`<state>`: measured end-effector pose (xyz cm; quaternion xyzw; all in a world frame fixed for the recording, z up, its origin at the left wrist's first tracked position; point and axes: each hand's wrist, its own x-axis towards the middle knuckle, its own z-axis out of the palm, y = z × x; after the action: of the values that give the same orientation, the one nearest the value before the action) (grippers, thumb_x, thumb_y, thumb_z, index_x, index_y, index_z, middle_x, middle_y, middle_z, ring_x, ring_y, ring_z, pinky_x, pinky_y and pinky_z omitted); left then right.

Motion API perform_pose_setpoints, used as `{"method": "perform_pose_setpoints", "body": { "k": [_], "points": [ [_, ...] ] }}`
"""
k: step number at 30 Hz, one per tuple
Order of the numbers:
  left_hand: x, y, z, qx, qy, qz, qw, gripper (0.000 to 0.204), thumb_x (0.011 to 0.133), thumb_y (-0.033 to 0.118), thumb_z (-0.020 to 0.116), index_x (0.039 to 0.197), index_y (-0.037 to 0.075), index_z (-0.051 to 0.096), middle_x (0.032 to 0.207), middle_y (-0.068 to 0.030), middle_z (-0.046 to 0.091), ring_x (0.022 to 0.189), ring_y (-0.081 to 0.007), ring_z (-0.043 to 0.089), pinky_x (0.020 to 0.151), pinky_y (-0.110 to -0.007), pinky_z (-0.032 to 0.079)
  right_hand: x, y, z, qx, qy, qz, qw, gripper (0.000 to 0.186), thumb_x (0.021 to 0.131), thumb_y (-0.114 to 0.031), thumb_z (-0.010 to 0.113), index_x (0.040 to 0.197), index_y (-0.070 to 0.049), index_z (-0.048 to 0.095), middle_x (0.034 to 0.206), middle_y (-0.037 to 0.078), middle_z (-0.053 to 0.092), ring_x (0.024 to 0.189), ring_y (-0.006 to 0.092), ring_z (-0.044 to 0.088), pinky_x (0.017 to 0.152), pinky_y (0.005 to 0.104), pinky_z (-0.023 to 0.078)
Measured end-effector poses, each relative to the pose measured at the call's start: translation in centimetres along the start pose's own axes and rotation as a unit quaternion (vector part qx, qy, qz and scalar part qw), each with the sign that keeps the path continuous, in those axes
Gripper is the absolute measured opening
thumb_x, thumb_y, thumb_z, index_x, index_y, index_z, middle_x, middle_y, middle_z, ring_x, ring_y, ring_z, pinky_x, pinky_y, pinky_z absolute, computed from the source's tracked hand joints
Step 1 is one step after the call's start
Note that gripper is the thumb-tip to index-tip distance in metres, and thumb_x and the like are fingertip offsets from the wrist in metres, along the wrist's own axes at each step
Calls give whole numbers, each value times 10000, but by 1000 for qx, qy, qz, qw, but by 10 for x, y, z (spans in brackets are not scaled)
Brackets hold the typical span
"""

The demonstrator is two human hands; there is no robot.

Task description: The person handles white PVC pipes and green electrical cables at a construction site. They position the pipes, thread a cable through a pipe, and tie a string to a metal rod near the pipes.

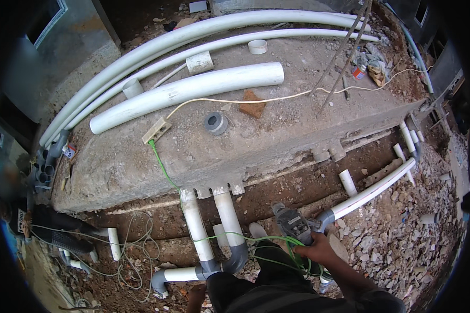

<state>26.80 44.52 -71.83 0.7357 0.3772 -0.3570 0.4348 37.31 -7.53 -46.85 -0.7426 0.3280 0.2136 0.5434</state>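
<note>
My right hand (320, 250) is closed round the near end of a dark grey power tool (293, 225), whose exact kind I cannot make out. Loops of green cord (284, 240) hang at that hand, and one length runs left across two upright white pipes (196, 224). Low in the picture, my left hand (196, 296) hangs beside a white pipe (180, 274) with grey elbows; its fingers are too hidden to read. A grey elbow (238, 257) joins one upright pipe near my leg. Just beyond the tool, a grey fitting (325, 219) ends a long white pipe (373, 190).
A concrete slab (156, 161) with a raised edge bears long white pipes (193, 88), an extension socket (156, 130), a grey ring-shaped piece (215, 123) and a brick piece (253, 104). Rubble (381, 245) covers the right. Another person's legs (62, 221) and loose cord (136, 250) are at left.
</note>
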Motion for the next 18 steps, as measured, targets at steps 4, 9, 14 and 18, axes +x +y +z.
{"method": "perform_pose_setpoints", "body": {
  "k": [4,9,14,18],
  "points": [
    [-2,59,-12,24,35,161,986,305,896,258,686,1069,8,716,806,-89,711,690,-145,664,638,-292,524,11,31,-36,66,86,7,994,451,669,-136,794,1053,54,653,893,118,712,732,192,677,684,329,547],
    [27,83,-30,-34,63,61,996,275,901,262,685,984,2,717,767,-91,701,668,-151,642,653,-311,517,0,83,-65,136,161,10,977,422,662,-61,764,1037,78,627,860,157,690,649,241,672,566,345,556],
    [47,37,-44,-55,23,98,993,261,902,226,670,1011,-9,703,839,-109,713,691,-195,666,618,-333,547,-57,129,-53,223,211,78,948,367,691,-48,750,1013,80,630,821,159,676,534,261,640,461,373,541],
    [56,7,-46,22,-21,-9,999,266,906,226,669,1043,-2,683,876,-109,701,739,-222,683,600,-382,575,-109,159,-29,264,229,86,933,288,697,-43,748,949,68,663,780,142,676,530,247,634,453,357,525]
  ]
}}
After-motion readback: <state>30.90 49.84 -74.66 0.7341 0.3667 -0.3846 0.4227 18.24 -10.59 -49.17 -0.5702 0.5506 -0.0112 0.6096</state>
